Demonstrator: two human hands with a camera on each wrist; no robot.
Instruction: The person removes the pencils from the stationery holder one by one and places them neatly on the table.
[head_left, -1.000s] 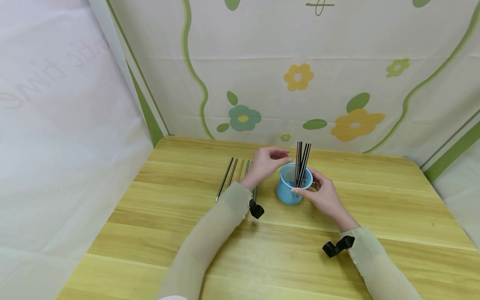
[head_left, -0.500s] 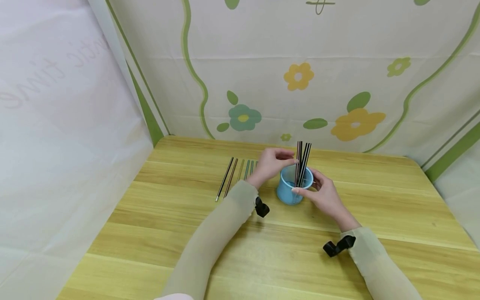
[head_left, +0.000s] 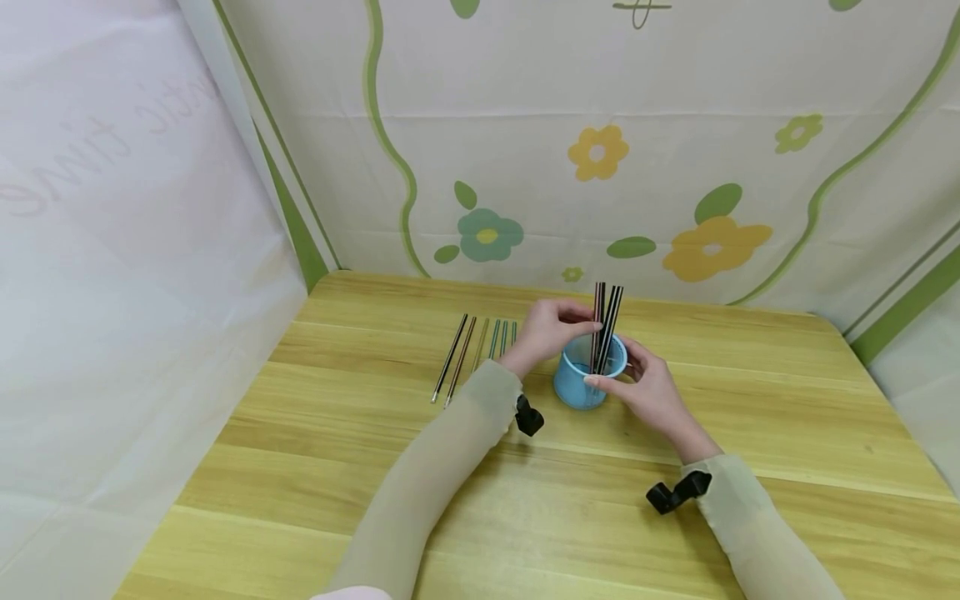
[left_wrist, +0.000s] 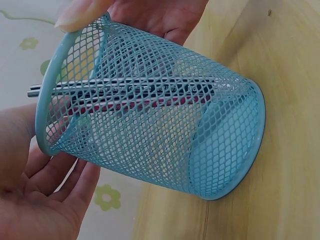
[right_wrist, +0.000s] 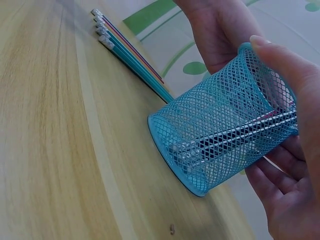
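A light-blue mesh pencil cup [head_left: 577, 390] stands on the wooden table, seen close up as a mesh cup [left_wrist: 150, 110] in the left wrist view. Inside it several dark striped pencils [head_left: 613, 310] lean to the right, one reddish. My right hand [head_left: 656, 398] holds the cup from the right, thumb at the rim and fingers round the far side. With thumb and fingertips, my left hand [head_left: 546, 333] pinches the pencils just above the rim; its fingertips are partly hidden behind them. White eraser ends [right_wrist: 187, 152] show through the mesh near the cup's bottom.
Left of the cup lies a row of several pencils [head_left: 451, 358], black, reddish, yellowish and teal, partly covered by the left forearm. A flowered cloth backdrop [head_left: 525, 150] hangs behind the table's [head_left: 787, 400] far edge, and white cloth [head_left: 135, 292] at the left.
My left hand has moved a little to the right, from beside the cup's rim to the pencils in it. The right hand and cup have stayed in place.
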